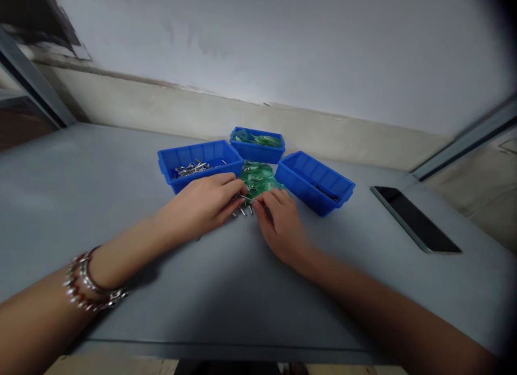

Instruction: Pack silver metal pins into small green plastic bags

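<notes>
Nearest the camera: two bare forearms, the left wearing bracelets (97, 283), reaching over a grey surface (222, 299) toward a patch of green plastic (256, 175), taken here as landmark. Left hand (210, 200) at its near-left edge, fingertips drawn together in a pinch on a thin metal piece (247, 198); right hand (283, 224) at its near-right edge, thumb and forefinger closed, apparently on the piece's other end. The piece lies just in front of the green plastic. Loose metal pieces (243, 210) scattered below it, more lying on the plastic. Left of the plastic, a blue bin (197, 152) holding many metal pieces; behind it, a second bin (258, 153) with green plastic packets; right of it, a third bin (299, 189) with a few dark items, too small to identify. Phone (416, 219) farther right. Progress, by judgement: mid-handling, one piece between the hands, others lying loose, plenty in the left bin; finished count cannot be told.
</notes>
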A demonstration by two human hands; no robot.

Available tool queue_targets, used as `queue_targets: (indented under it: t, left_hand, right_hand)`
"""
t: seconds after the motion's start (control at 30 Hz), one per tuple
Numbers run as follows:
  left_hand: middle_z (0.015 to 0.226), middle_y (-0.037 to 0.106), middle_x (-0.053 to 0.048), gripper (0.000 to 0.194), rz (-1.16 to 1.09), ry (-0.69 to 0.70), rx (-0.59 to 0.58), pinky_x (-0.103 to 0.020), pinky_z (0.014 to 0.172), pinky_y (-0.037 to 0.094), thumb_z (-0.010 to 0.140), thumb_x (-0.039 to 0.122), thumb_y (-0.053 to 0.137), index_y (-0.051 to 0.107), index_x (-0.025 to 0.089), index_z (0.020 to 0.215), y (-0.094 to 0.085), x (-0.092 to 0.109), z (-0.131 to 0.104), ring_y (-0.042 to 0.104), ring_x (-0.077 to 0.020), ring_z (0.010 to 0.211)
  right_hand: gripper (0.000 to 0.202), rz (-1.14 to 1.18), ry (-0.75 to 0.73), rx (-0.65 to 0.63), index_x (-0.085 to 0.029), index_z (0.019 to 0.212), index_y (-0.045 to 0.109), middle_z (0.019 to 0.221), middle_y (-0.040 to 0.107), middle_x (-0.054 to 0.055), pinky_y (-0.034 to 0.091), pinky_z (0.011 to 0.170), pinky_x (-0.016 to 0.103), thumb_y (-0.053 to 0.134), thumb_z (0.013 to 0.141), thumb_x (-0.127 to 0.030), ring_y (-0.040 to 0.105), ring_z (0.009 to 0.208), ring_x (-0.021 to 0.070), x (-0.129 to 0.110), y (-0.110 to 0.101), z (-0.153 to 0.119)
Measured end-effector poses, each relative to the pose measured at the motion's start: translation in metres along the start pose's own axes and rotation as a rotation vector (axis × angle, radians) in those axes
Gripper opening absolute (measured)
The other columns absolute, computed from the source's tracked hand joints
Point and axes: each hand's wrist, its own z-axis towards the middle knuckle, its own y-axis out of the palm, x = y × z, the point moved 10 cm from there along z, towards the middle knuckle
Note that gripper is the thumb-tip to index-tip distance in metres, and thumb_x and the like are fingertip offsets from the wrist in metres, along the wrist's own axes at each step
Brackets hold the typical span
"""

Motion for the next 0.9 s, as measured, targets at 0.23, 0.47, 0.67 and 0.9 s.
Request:
queue_targets:
  t: [0.23, 0.47, 0.67, 0.9]
  left_hand:
    - [0.094, 0.06, -0.008, 0.026, -0.014, -0.007, -0.025, -0.032, 0.071, 0.046, 0.096, 0.029, 0.039, 0.061, 0.015, 0.1, 0.0, 0.0, 0.0, 0.06, -0.02, 0.083]
    - [0.091, 0.058, -0.006, 0.025, -0.009, 0.021, -0.078, -0.03, 0.067, 0.044, 0.096, 0.03, 0.041, 0.061, 0.015, 0.096, 0.008, 0.003, -0.002, 0.059, -0.0178, 0.077]
    - [0.094, 0.059, -0.007, 0.025, -0.018, 0.032, 0.015, -0.032, 0.07, 0.046, 0.097, 0.03, 0.04, 0.061, 0.015, 0.1, -0.003, 0.003, -0.003, 0.06, -0.0197, 0.082]
    - [0.095, 0.06, -0.008, 0.025, -0.02, 0.01, -0.019, -0.031, 0.072, 0.046, 0.096, 0.03, 0.041, 0.061, 0.016, 0.1, 0.0, 0.003, -0.001, 0.06, -0.0198, 0.083]
  right_hand:
    - [0.027, 0.028, -0.002, 0.011, -0.02, 0.084, 0.058, 0.089, 0.062, 0.006, 0.043, 0.08, 0.035, 0.037, 0.099, -0.026, 0.054, 0.088, 0.021, 0.0, -0.001, 0.0]
    - [0.029, 0.06, -0.031, 0.066, -0.02, 0.082, 0.058, 0.086, 0.061, 0.006, 0.043, 0.078, 0.035, 0.034, 0.099, -0.026, 0.054, 0.086, 0.0209, -0.002, -0.009, -0.001]
    - [0.03, 0.023, 0.0, 0.013, -0.02, 0.08, 0.057, 0.086, 0.06, 0.006, 0.043, 0.078, 0.036, 0.036, 0.099, -0.028, 0.053, 0.085, 0.0217, 0.001, -0.001, -0.001]
    - [0.029, 0.046, -0.011, 0.011, -0.02, 0.081, 0.057, 0.087, 0.059, 0.007, 0.043, 0.078, 0.036, 0.036, 0.099, -0.026, 0.053, 0.086, 0.0219, -0.001, -0.002, -0.001]
